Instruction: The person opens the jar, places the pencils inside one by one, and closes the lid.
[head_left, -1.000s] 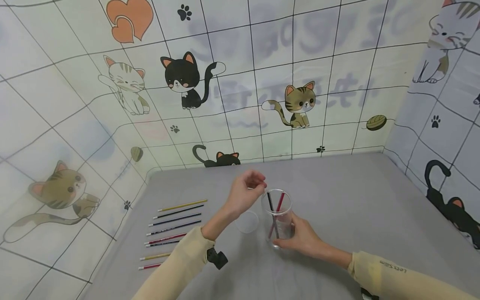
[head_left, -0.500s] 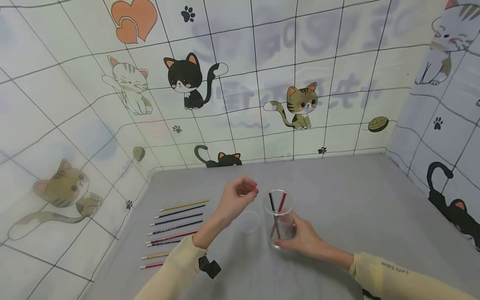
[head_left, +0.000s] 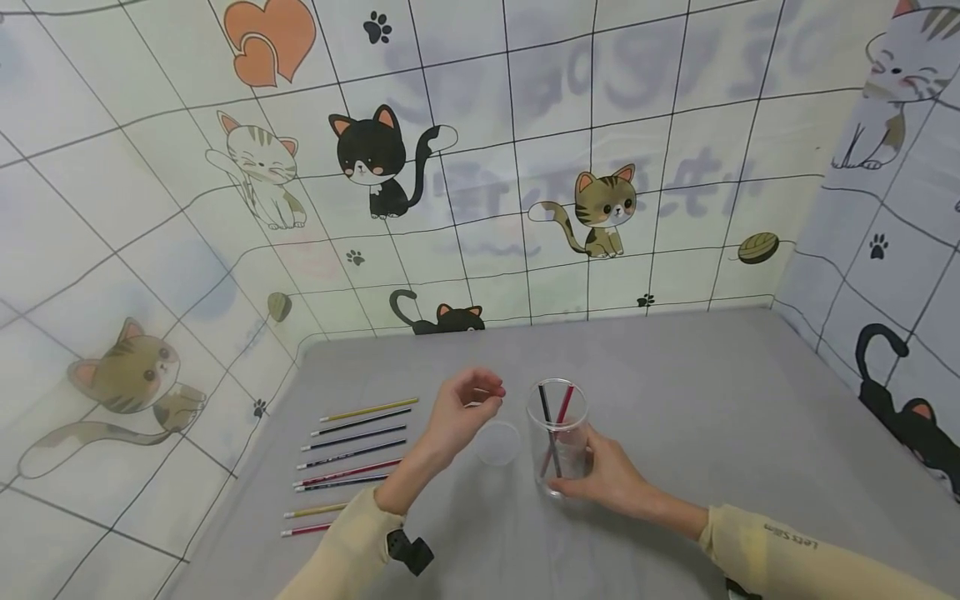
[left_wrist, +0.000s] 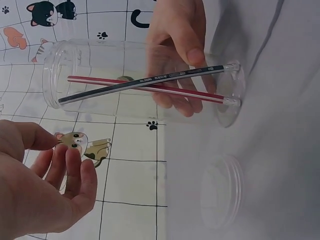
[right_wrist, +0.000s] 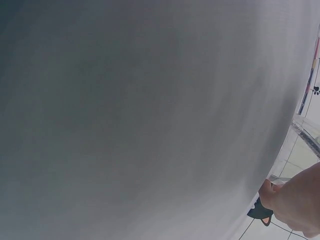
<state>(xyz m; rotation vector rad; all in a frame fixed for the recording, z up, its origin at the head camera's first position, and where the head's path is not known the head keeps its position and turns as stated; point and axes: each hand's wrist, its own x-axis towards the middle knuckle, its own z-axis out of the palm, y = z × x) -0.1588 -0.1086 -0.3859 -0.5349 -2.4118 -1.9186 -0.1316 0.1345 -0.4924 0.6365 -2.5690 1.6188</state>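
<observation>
A clear plastic jar (head_left: pixel 536 454) stands upright on the grey table, and my right hand (head_left: pixel 611 477) grips it low on its right side. Inside the jar lean a black pencil (left_wrist: pixel 145 84) and a red pencil (left_wrist: pixel 190 93), crossing each other. My left hand (head_left: pixel 461 417) hovers to the left of the jar with loosely bent fingers and holds nothing. Beneath it, a round clear lid (head_left: pixel 498 443) lies flat on the table. The right wrist view shows mostly table, with part of my right hand (right_wrist: pixel 297 202) at the lower right.
Several pencils in yellow, black, blue and red lie in a rough column on the left of the table (head_left: pixel 675 400), such as a yellow pencil (head_left: pixel 371 409). My left forearm covers some of their ends. A cat-patterned cloth wall (head_left: pixel 480 167) encloses the back and sides.
My left hand has drawn away from the jar's mouth, moving left and slightly down. The right hand keeps its hold on the jar, and both pencils stay inside.
</observation>
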